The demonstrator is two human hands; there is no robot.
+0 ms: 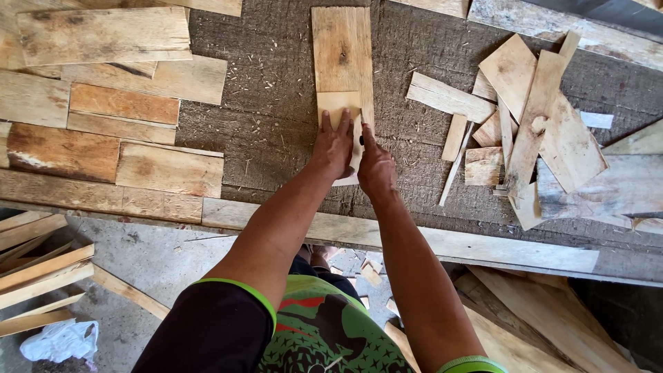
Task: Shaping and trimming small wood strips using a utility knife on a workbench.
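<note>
1. the tabletop [276,131] is the largest thing we see: a rough, grey-brown surface strewn with sawdust and chips, edged at the near side by a long pale rail [483,245].
2. on its left part we see a spread of flat wooden planks [103,138] laid side by side, touching, in tan and reddish tones.
3. on its right part lies a loose pile of offcuts [532,124], thin slats and wedges crossing over one another.
4. in the middle a long upright plank [342,52] runs away from us, well apart from both heaps.
5. a smaller pale board [338,106] lies on the near end of that plank, overlapping it.
6. our left hand [333,146] rests flat on the small board, fingers pressed together and pointing away from us.
7. our right hand [376,168] sits just beside the left, touching it, closed around a small dark object [361,140] at the board's right edge; we cannot tell what it is.
8. on the floor at lower left lies a crumpled white rag [61,340], near a stack of slats [38,276].
</note>
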